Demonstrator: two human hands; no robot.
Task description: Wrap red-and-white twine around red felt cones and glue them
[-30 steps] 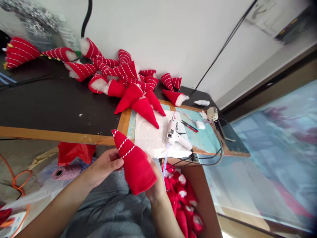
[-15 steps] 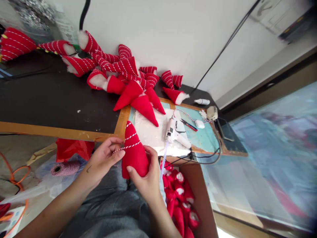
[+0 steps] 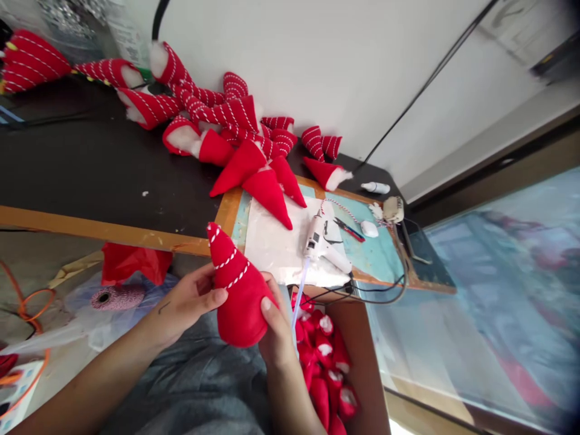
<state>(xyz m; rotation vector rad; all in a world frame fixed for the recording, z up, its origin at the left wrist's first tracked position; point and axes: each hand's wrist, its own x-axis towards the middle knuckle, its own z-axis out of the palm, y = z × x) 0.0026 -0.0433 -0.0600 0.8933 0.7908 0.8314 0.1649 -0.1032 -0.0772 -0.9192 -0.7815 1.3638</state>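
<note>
A stuffed red felt cone [image 3: 242,314] is held over my lap, its tip pointing up and to the left. Red-and-white twisted cord [image 3: 238,275] winds around its upper part. My right hand [image 3: 276,320] grips the wide lower end from the right, thumb on the front. At the left side of the cone, my left hand [image 3: 197,299] is closed where the cord reaches its thumb; its other fingers are partly hidden behind the cone. A white glue gun [image 3: 319,241] with a long glue stick lies on the table beyond my right hand.
Several red cones, some cord-wrapped [image 3: 226,115] and some plain [image 3: 269,196], are heaped against the wall. Pliers [image 3: 348,229], a small white bottle [image 3: 376,188] and a phone [image 3: 415,240] lie on the right. Below are a cardboard box [image 3: 362,356] of red pieces and a cord spool [image 3: 118,297].
The cone has tilted, its tip leaning left and its wide base turning into view. My right hand has shifted its grip, and my left thumb now sits closer against the cone.
</note>
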